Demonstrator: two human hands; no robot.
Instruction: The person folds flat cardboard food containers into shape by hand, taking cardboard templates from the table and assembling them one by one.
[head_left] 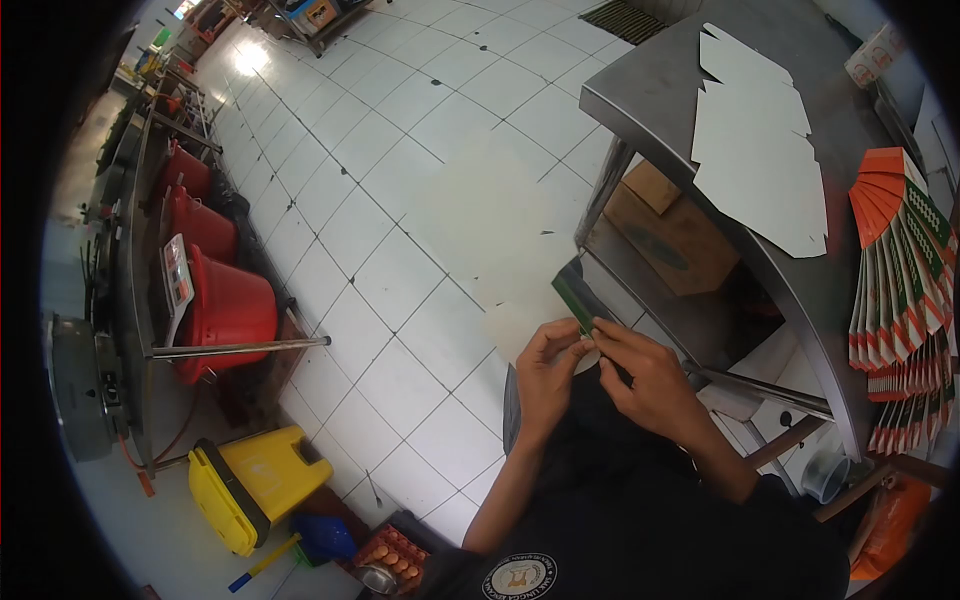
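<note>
My left hand (553,378) and my right hand (645,378) meet in front of my body, above my lap. Their fingertips pinch the lower end of a narrow green strip (572,298) with a dark grey side, which points up and away from me. A small pale rounded piece (591,356) shows between the two hands; its kind is hard to make out. Both hands have curled fingers, and the grip itself is partly hidden.
To the right, a metal table (660,100) carries a white flat cardboard blank (760,150) and fanned orange-and-green folded cartons (900,260). Brown boxes (670,230) sit below it. Red buckets (230,300), a yellow bin (260,480) and an egg tray (395,558) stand left.
</note>
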